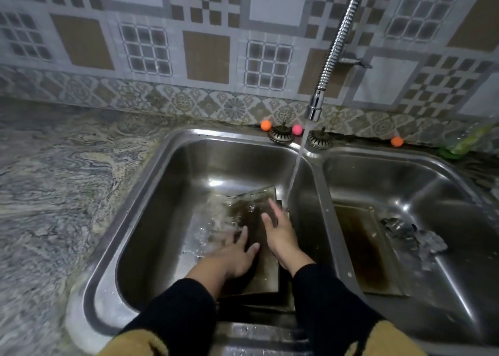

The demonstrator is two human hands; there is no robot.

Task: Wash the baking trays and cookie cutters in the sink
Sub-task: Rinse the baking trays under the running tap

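Note:
A dark baking tray (263,272) lies tilted in the left basin of the steel double sink (172,150), on top of another tray. Water from the flexible tap (314,107) streams onto its far end. My left hand (235,256) lies flat on the tray's left part with fingers spread. My right hand (280,234) rests on the tray's right side with straight fingers pointing away. In the right basin lies another brown tray (364,253), and beside it a pile of metal cookie cutters (413,237).
Two drain strainers (280,135) and small orange and pink balls (266,125) sit on the sink's back rim. A green plastic item (464,142) lies at the far right. A marbled stone counter (59,183) stretches to the left, with a patterned tile wall behind.

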